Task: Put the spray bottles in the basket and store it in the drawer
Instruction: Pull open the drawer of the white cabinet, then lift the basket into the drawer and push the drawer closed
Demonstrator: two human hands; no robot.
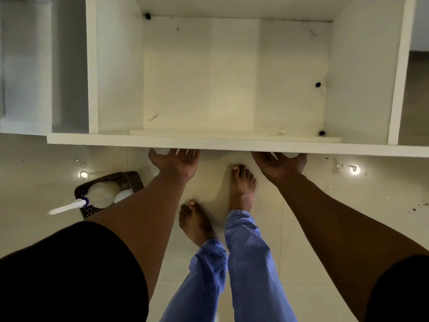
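A large white drawer (232,141) stands pulled out below me, its inside bare. My left hand (176,162) and my right hand (278,163) both reach under its front panel, palms up, fingers curled around the lower edge. On the floor to the left sits a dark perforated basket (133,180). Inside it lie white spray bottles (104,194), one with a long white nozzle (67,206) sticking out over the basket's near-left rim. My left forearm hides the basket's right part.
Glossy pale floor tiles (46,182) lie under the drawer front. My bare feet (241,187) in blue trousers stand between my arms. The cabinet's white side (25,66) is at the left. Small dark screw caps mark the drawer's inner corners.
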